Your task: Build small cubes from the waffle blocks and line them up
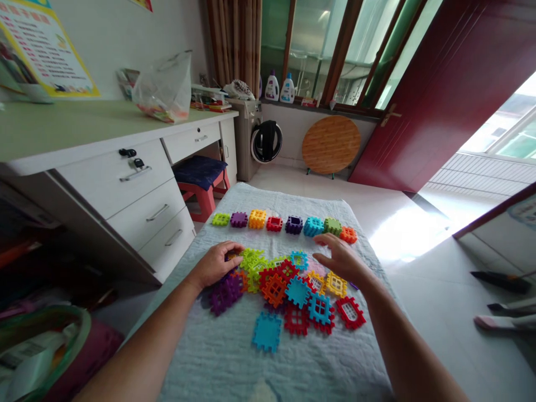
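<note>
On my left I see a white desk (84, 125) with a plastic bag (164, 86) on top and a red stool (201, 192) beneath. Beyond stand a washing machine (259, 139), two detergent bottles (280, 88) on the sill (355, 113), a round wooden board (330, 144) leaning on the wall (293, 131), and a dark red door (439, 89).

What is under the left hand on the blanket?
The left hand rests on the heap of toy tiles; a green tile and a purple tile show at its edge. Whatever is beneath the palm is covered.
</note>
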### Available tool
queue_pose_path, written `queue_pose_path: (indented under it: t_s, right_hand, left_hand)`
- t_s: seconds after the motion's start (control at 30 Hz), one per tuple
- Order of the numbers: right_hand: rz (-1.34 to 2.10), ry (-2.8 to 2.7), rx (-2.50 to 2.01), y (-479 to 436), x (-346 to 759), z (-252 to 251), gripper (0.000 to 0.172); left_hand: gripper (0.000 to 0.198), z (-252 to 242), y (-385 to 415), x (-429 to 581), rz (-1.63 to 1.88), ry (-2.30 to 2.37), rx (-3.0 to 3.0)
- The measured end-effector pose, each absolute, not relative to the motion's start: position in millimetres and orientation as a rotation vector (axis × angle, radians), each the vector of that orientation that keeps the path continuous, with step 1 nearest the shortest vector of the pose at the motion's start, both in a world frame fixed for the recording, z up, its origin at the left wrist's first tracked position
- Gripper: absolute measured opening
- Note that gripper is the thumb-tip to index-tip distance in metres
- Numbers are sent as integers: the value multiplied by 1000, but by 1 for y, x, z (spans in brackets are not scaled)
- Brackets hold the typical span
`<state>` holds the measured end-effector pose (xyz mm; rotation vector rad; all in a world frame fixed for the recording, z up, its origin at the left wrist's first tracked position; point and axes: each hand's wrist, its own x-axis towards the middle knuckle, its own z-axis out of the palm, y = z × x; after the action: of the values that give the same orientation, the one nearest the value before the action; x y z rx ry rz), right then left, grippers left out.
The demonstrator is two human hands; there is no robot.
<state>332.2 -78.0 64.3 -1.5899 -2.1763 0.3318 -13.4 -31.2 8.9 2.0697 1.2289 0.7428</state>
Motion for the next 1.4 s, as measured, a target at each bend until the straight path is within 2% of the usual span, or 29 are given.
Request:
queue_pose_path:
  t_s: [0.1,0.17,0.23,0.33,0.4,0.7,0.87,1.1,1.23,1.4]
  right_hand:
    - [463,-2202,-1625,-104,326,55,20]
    - [511,-2252,-1593,-115,320,56,20]
    - [535,-2332,-1525,-123,312,58,34]
    - [502,-2439,-1490,-131,297,61,66]
    - [451,-2465,-1525,-134,289,59,74]
    - [349,-2456,-1513,-134,280,57,37]
    - [417,-2233,-1468,-125,290,52,20]
    - [350,-1697,-1692,-106,324,30,26]
    - [301,-1670,-1837,-100,337,18,24]
    - [79,-1825,-1980,-98,344,10,30]
  left_hand:
    - [29,8,-32,-13,744,1229,2055]
    - [30,8,-32,-13,739,1228,2046]
    - [31,7,-32,-13,737,1228,2036]
    - [31,6,-32,-13,736,1221,2020]
    - [32,6,-32,-13,731,1218,2012]
    - [33,7,-33,-12,731,1228,2027]
    - [34,6,-33,-12,740,1224,2026]
    - [34,5,-32,-13,724,1217,2037]
    - [33,7,-32,-13,724,1220,2021]
    - [35,7,-32,-12,724,1221,2010]
